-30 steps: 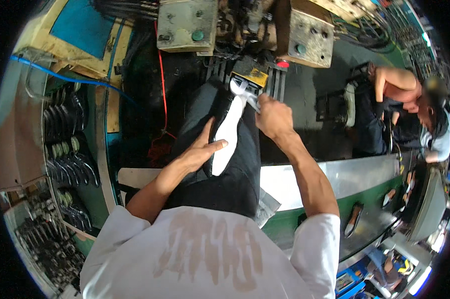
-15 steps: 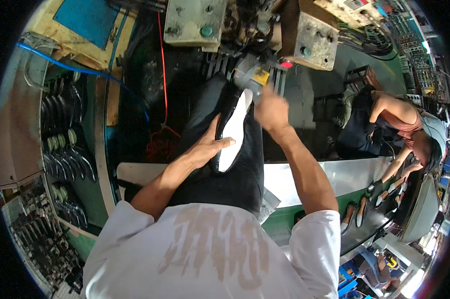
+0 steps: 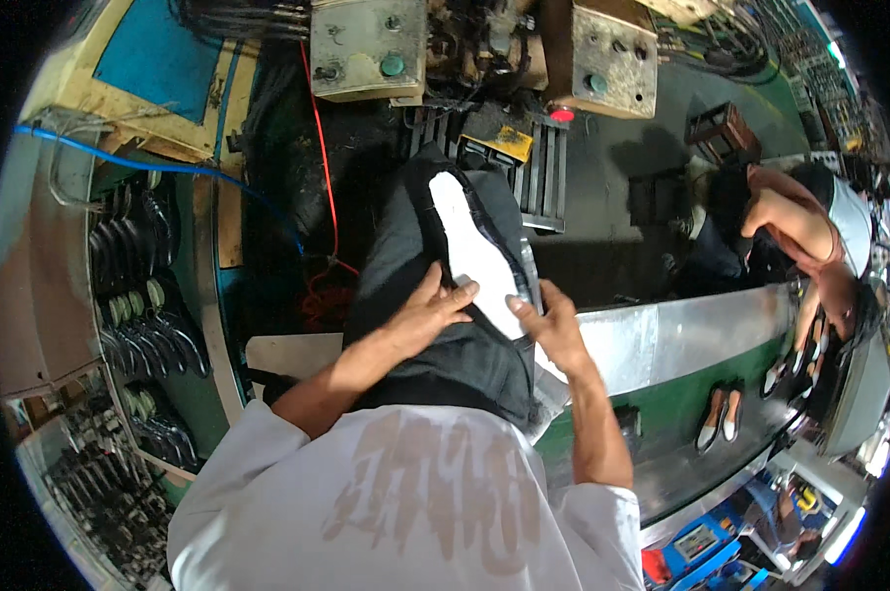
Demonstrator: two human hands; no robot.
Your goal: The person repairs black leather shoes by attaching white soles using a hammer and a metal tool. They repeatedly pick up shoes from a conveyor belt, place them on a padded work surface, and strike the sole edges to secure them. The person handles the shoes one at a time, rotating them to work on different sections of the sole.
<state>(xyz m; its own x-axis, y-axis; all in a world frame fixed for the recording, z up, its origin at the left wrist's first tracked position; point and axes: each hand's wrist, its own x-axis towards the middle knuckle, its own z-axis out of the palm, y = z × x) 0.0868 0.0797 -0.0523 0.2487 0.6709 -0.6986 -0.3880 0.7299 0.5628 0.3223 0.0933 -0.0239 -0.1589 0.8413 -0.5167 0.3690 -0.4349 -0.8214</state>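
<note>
A black shoe (image 3: 476,244) lies bottom up across my thighs, its long white insole board facing me and the black upper folded in around the edge. Its narrower end points away from me. My left hand (image 3: 430,313) grips the near left side, with the thumb on the white board. On the near right side my right hand (image 3: 553,323) holds the shoe, its thumb pressed on the white edge. The fingers of both hands are partly hidden beneath the shoe.
Beyond my knees stands a machine with two control boxes (image 3: 368,49) and a red button (image 3: 561,114). Racks of dark shoe lasts (image 3: 154,330) stand left. A metal bench (image 3: 652,345) runs right, near a pair of shoes (image 3: 719,414) and a bent-over person (image 3: 794,212).
My right hand has come back from the far end, where it held a blurred tool, to the shoe's near right side. The shoe now tilts the other way, its far end further left.
</note>
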